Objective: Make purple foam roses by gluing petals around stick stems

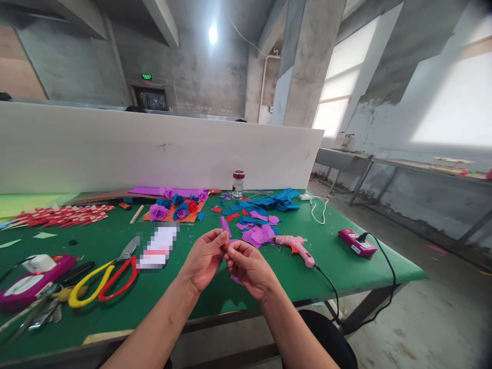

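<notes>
Nearly closed, the left hand [206, 258] and right hand [251, 267] pinched a purple strip [224, 224] between them, probably light, soft and easily creased, best held at its lower end.

Left hand [205, 259] and right hand [249, 267] over the worktable's [326, 220] near side, scissors [123, 258] to their left, power strip [38, 279] farther left, glue gun [296, 246] to their right, cut paper pieces [258, 236] ahead, paper roses [181, 211] ahead-left, glass jar [238, 185] behind the pieces, before the partition board [161, 154].
</notes>
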`<state>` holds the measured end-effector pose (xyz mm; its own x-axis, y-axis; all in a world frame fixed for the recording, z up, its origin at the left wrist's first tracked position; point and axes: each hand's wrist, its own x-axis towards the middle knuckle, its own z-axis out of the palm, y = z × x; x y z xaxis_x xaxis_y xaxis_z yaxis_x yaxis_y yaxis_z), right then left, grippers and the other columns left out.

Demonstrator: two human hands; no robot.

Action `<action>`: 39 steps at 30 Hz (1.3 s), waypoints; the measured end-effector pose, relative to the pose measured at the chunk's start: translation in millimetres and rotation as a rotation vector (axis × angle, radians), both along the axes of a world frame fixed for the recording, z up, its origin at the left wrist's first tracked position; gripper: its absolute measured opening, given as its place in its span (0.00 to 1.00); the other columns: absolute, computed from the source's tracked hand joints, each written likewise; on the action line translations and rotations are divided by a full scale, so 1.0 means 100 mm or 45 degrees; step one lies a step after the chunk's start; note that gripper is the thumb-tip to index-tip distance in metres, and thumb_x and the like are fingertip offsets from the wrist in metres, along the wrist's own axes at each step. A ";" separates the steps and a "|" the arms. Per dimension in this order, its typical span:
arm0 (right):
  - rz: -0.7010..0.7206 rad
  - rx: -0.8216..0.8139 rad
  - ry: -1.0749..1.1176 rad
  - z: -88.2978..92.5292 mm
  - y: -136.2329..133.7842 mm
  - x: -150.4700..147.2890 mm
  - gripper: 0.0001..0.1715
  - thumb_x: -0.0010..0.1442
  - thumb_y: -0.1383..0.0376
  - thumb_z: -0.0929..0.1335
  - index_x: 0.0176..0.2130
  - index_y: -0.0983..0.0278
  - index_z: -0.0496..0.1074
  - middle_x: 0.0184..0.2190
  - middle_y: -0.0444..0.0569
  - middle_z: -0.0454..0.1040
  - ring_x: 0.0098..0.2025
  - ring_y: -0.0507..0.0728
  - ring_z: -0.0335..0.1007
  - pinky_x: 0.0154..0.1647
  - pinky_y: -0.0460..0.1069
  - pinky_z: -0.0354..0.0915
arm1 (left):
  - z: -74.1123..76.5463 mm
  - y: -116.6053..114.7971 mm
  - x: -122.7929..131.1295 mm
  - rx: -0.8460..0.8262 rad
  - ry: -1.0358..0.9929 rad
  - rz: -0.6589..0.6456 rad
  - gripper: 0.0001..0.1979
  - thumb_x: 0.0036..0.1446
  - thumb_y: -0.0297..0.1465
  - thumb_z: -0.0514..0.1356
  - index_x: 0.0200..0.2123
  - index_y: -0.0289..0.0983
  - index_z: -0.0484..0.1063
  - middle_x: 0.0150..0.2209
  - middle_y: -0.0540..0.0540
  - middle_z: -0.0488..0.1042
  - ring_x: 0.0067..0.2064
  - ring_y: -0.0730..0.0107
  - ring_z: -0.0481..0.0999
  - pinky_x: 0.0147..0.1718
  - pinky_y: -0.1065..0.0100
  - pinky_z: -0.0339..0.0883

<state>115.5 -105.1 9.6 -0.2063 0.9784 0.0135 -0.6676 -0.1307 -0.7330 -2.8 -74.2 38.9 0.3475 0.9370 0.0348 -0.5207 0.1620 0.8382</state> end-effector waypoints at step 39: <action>0.132 -0.035 0.157 -0.14 0.09 0.02 0.16 0.44 0.66 0.79 0.28 0.67 0.70 0.22 0.42 0.72 0.21 0.43 0.64 0.25 0.38 0.63 | 0.03 0.00 -0.01 0.088 0.145 0.158 0.15 0.34 0.33 0.74 0.22 0.33 0.73 0.21 0.53 0.68 0.23 0.79 0.64 0.22 0.76 0.60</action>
